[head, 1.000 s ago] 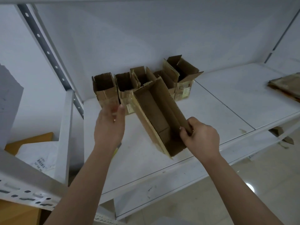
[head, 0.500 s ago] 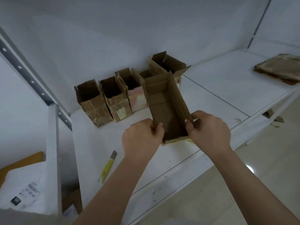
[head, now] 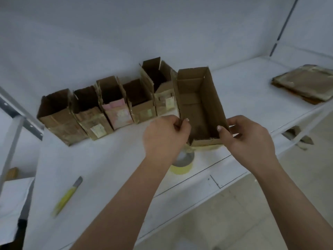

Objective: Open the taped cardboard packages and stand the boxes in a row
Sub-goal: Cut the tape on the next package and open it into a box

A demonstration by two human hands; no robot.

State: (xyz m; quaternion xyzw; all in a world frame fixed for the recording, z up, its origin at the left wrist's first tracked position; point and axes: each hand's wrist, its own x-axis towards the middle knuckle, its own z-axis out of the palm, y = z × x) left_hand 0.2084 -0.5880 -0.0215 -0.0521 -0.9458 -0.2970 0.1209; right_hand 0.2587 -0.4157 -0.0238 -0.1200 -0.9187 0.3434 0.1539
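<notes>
**Inspector:** Position of the open box (head: 200,105)?

**Assistant:** At the right end of the row of boxes (head: 108,107), on the white shelf (head: 243,91), just beside the row's last box; whether its base rests on the shelf cannot be told. Left hand (head: 165,136) pinches the near left wall, thumb inside. Right hand (head: 246,138) grasps the near right corner, thumb inside.

**Inspector:** Handling?

**Assistant:** Judged light and empty; thin corrugated walls, stiff along the folds, likely to bow mid-panel. Frayed rim may tear. Best taken at the corners, as now.

**Inspector:** Other items?

**Assistant:** Tape roll (head: 182,163) beneath the left wrist, yellow cutter (head: 67,197) near the shelf's front, flattened packages (head: 304,83) far right.
</notes>
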